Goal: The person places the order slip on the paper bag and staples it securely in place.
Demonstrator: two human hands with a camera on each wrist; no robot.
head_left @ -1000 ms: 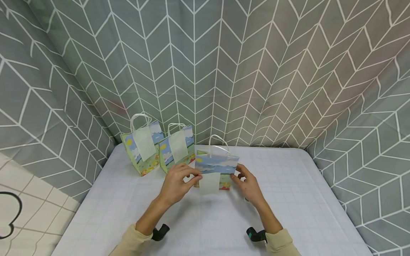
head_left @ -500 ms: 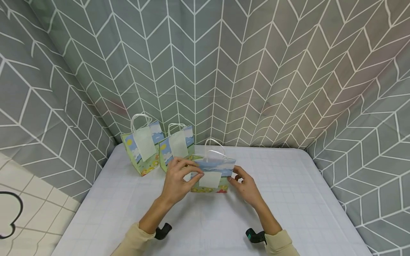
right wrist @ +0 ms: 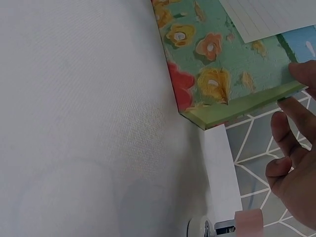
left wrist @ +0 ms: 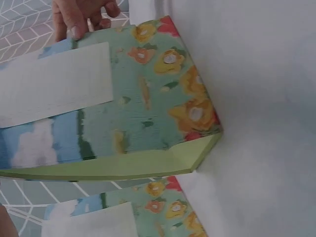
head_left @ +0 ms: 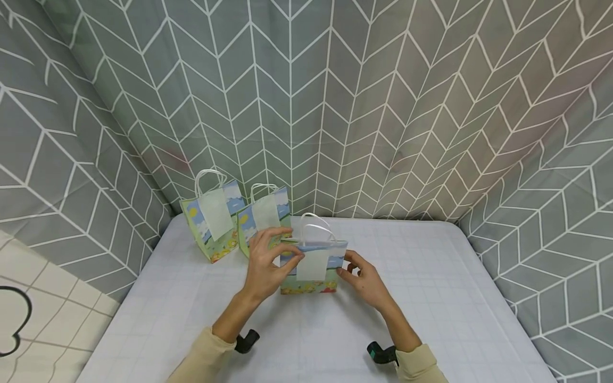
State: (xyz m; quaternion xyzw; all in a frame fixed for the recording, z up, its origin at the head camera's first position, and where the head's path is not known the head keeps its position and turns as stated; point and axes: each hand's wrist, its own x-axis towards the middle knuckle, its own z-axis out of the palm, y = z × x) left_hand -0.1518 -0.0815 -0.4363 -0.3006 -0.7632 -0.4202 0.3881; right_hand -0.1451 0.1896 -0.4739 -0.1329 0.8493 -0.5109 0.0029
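In the head view, a small paper gift bag (head_left: 287,282) with white handles stands upright, painted with sky and flowers. A lined white paper sheet (head_left: 312,266) lies against its front. My left hand (head_left: 263,266) pinches the sheet's upper left corner between thumb and index finger, with the other fingers raised. My right hand (head_left: 366,279) grips the bag's right edge between thumb and fingers. The left wrist view shows the bag's flowered front (left wrist: 148,89) and green side close up, with the sheet (left wrist: 59,81) across it. Where the left fingertips meet is out of that view.
Two similar gift bags, one at far left (head_left: 230,234) and one beside it (head_left: 246,231), stand at the back left with white sheets on their fronts. A small white round object with a pink part (right wrist: 249,224) lies near my right hand. A patterned curtain (head_left: 335,106) rises behind the table (head_left: 431,319).
The bag has shifted slightly left and nearer. The sheet, which hung past the bag's bottom, now sits higher on its front. Both hands have moved slightly with it.
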